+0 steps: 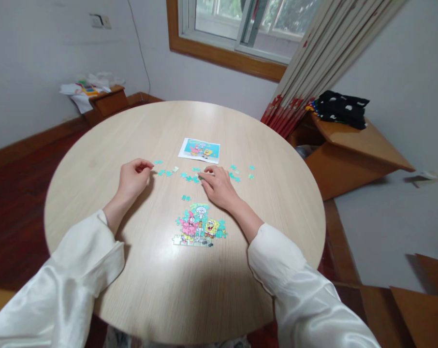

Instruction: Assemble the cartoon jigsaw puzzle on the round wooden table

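Note:
A partly joined cartoon jigsaw point(200, 225) lies on the round wooden table point(95, 159) in front of me. Beyond it, several loose teal pieces point(190, 177) are strewn in a row. My left hand point(132, 178) rests on the table left of that row, fingers curled with thumb against fingertips; anything pinched there is too small to see. My right hand point(219, 185) lies on the table among the loose pieces, its fingers reaching left and touching a piece near the row's middle. One single piece point(185, 197) sits between the row and the jigsaw.
A printed reference picture point(199, 149) lies farther back on the table. A low wooden cabinet point(353, 150) with dark dotted cloth point(344, 109) stands to the right by a curtain point(320, 58). Another small cabinet point(106, 101) piled with papers sits at the back left.

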### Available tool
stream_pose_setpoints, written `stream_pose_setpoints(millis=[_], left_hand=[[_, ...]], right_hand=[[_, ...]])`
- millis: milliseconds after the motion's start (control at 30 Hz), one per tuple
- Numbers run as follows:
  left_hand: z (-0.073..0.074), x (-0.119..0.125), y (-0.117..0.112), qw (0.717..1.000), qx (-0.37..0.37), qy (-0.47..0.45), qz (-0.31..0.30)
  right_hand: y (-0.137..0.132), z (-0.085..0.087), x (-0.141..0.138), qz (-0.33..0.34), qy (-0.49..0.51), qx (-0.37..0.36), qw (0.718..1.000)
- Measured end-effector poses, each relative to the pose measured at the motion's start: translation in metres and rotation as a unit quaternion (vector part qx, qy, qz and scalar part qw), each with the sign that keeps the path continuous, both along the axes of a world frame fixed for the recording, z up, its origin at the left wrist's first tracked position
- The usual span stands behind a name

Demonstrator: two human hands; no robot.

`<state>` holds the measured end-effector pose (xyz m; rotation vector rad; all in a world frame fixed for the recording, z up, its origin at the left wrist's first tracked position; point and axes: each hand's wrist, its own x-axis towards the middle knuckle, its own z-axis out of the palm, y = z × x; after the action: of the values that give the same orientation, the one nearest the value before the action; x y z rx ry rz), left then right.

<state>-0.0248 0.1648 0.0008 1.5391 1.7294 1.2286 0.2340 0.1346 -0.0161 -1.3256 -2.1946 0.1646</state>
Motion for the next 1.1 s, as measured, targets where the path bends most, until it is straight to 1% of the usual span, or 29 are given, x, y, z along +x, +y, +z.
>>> stream_pose_setpoints(millis=[33, 100, 200, 300, 400, 633, 733, 867, 967, 1100], left_hand=[[0.000, -0.002, 0.000, 1.000, 0.002, 0.000, 0.006], [0.000, -0.006, 0.001, 1.000, 0.005, 0.000, 0.017], [-0.003, -0.010, 0.004, 1.000, 0.006, -0.002, 0.025], [-0.008, -0.011, 0.007, 1.000, 0.001, 0.004, 0.020], [-0.012, -0.010, 0.008, 0.999, 0.005, 0.034, -0.005], [-0.013, -0.002, 0.007, 0.983, 0.028, 0.144, -0.111], [-0.013, 0.001, 0.009, 0.973, 0.026, 0.186, -0.132], [-0.012, 0.003, 0.009, 0.960, 0.001, 0.241, -0.142], [-0.013, 0.000, 0.011, 0.956, -0.013, 0.249, -0.152], [-0.015, -0.010, 0.017, 0.961, -0.024, 0.218, -0.169]], right_hand=[[0.001, 0.000, -0.006, 0.002, -0.012, -0.002, 1.000], [0.002, -0.002, -0.010, -0.003, -0.019, -0.004, 1.000], [0.003, -0.005, -0.003, -0.013, -0.012, -0.005, 1.000], [0.003, -0.007, 0.005, -0.019, 0.001, -0.005, 1.000], [0.004, -0.009, 0.007, -0.022, 0.013, -0.007, 1.000], [0.003, -0.010, 0.009, -0.033, 0.059, -0.004, 0.998], [0.003, -0.009, 0.011, -0.041, 0.080, 0.002, 0.996], [0.004, -0.008, 0.017, -0.062, 0.102, 0.013, 0.993], [0.006, -0.006, 0.024, -0.083, 0.116, 0.027, 0.990], [0.010, -0.004, 0.039, -0.102, 0.130, 0.051, 0.985]])
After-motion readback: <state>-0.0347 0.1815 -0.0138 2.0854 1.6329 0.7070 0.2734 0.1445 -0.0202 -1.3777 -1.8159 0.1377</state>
